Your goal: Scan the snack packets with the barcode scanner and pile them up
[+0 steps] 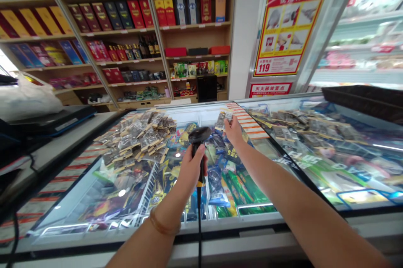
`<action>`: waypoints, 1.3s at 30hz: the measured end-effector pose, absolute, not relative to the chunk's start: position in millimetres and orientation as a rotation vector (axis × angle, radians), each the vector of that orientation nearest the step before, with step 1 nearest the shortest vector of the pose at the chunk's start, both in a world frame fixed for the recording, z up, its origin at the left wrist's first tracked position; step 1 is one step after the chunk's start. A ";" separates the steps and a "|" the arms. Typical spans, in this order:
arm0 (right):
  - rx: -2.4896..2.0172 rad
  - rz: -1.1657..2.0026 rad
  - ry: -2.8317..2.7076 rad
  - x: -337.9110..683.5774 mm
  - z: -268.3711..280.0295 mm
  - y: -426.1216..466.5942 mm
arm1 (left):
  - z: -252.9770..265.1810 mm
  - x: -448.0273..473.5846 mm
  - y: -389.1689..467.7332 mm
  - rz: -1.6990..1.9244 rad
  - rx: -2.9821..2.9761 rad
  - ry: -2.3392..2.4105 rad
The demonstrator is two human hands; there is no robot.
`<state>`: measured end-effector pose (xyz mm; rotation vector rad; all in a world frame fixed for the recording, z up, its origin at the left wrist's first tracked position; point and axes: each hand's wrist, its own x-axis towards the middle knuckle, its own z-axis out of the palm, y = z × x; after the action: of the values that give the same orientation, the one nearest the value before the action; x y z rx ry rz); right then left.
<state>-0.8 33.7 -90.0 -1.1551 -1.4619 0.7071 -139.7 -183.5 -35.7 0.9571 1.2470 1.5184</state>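
My left hand [191, 162] is wrapped round the handle of a black barcode scanner [200, 134], held upright over the freezer, its cable running down toward me. Farther forward and to the right, my right hand [233, 130] pinches a small clear packet [220, 120] with dark contents and a pale label. Scanner and packet are apart. To the left, a heap of similar packets [138, 135] lies on the glass top of the chest freezer [267, 219]. Bagged frozen goods [217, 184] show through the glass below both hands.
More packets [315, 125] lie on the glass at right, near a dark tray [362, 100]. A counter with a black device [67, 121] and a white plastic bag [30, 98] stands at left. Shelves of boxes [116, 14] line the back, beside a red poster [292, 20].
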 end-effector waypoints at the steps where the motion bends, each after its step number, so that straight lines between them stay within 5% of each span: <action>1: -1.182 0.694 -1.438 0.0 -90.5 34.5 | -29.2 -141.9 -186.0 1.549 0.898 1.237; 8: -1.158 0.573 -1.583 -35.4 -71.1 29.1 | 4.7 -199.2 -212.5 1.665 0.687 1.198; 17: -0.841 1.082 -1.746 -230.1 8.4 26.8 | 6.3 -285.4 -251.6 1.872 0.458 1.298; 23: -0.773 1.318 -1.678 -277.4 12.6 30.9 | 5.2 -296.9 -258.8 1.884 0.436 1.360; 39: -1.658 0.269 -1.750 116.9 -65.9 39.9 | 2.8 -147.1 -176.6 1.590 0.806 1.153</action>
<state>116.9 39.9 -65.9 -1.6582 -1.7495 0.2690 -147.1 -176.6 2.8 0.8064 1.1533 1.5896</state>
